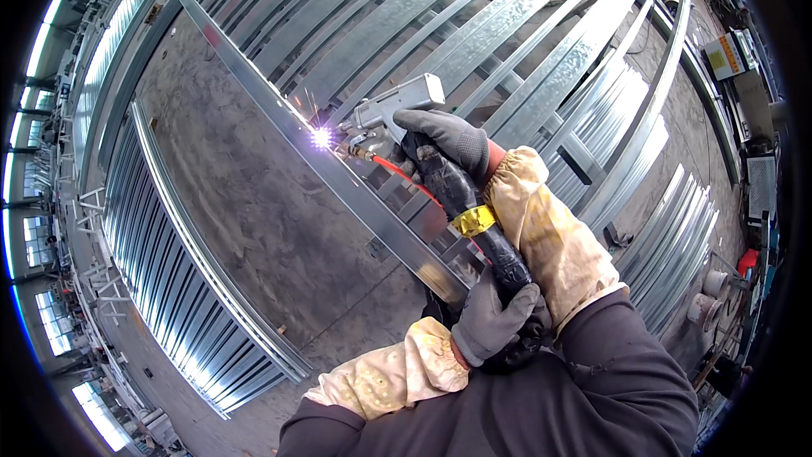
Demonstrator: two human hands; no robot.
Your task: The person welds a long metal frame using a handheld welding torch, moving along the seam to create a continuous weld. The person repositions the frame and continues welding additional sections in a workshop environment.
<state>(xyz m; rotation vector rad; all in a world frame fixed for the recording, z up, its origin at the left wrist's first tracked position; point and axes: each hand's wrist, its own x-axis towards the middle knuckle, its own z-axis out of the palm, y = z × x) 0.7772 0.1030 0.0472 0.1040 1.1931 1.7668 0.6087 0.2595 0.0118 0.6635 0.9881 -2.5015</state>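
A grey concrete floor (245, 203) carries the metalwork. A long galvanised steel frame (524, 25) of parallel channels lies flat across it, one rail (279, 110) running diagonally. To the left lies a stack of ribbed steel strips (182, 288), and more strips (677, 245) lie at the right.

Welding torch on the long steel rail

My right hand (444, 140) holds the torch (397, 110) far ahead, its tip on the rail (279, 110); my left hand (495, 317) grips the hose (474, 216) nearer. Stacked steel sections (178, 288) lie left, more (541, 42) far right.
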